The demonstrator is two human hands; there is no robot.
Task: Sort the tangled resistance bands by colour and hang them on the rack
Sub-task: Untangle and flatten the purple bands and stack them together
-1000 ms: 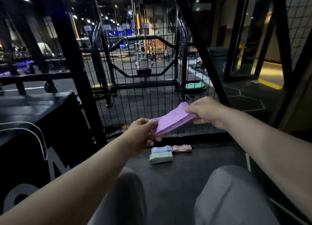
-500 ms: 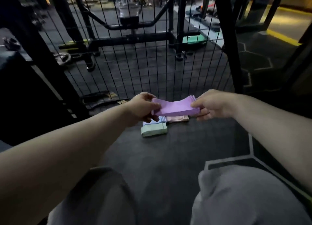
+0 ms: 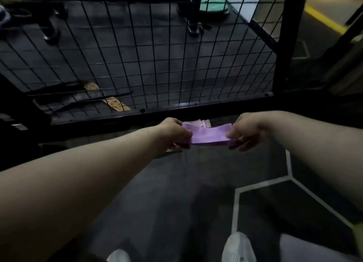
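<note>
Item: purple resistance band (image 3: 209, 136), folded flat, held at mid-frame.
- Grip: left hand (image 3: 172, 133) curled round and pinching its left end; right hand (image 3: 245, 132) pinching its right end.
- Handling: judged light, soft and limp, more fabric than slick rubber. Best taken at the ends.
- Nearby: pale folded bands (image 3: 204, 123) lay just behind it, colours unclear.
- Surface: dark matted floor (image 3: 176, 193) with white lines.
- Room: wire mesh panel (image 3: 157, 55) across the upper frame, dim gym beyond.
</note>
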